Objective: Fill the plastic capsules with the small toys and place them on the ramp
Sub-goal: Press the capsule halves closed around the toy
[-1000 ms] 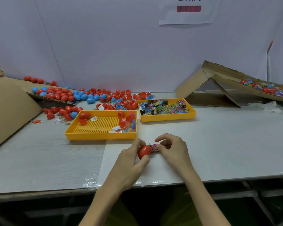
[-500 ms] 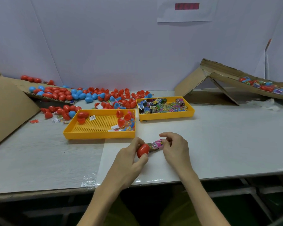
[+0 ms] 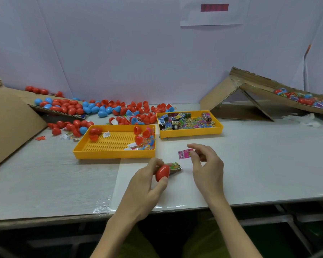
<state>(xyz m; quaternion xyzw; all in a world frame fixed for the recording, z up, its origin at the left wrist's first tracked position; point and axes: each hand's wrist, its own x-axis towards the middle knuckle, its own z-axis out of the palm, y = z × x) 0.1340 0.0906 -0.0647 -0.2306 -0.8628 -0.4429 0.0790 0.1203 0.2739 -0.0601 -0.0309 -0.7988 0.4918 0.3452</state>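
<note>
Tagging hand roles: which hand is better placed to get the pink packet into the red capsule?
Right, probably. The right hand pinches the pink packet close to the red capsule, whose open end faces it; the left hand is occupied gripping that capsule.

Centre frame: left hand (image 3: 145, 185) grips a red capsule (image 3: 162, 173), a green toy packet (image 3: 176, 166) sticking out at its right end; right hand (image 3: 209, 168) pinches a pink packet (image 3: 184, 154) just above and right; cardboard ramp (image 3: 259, 90) at upper right carries capsules.
</note>
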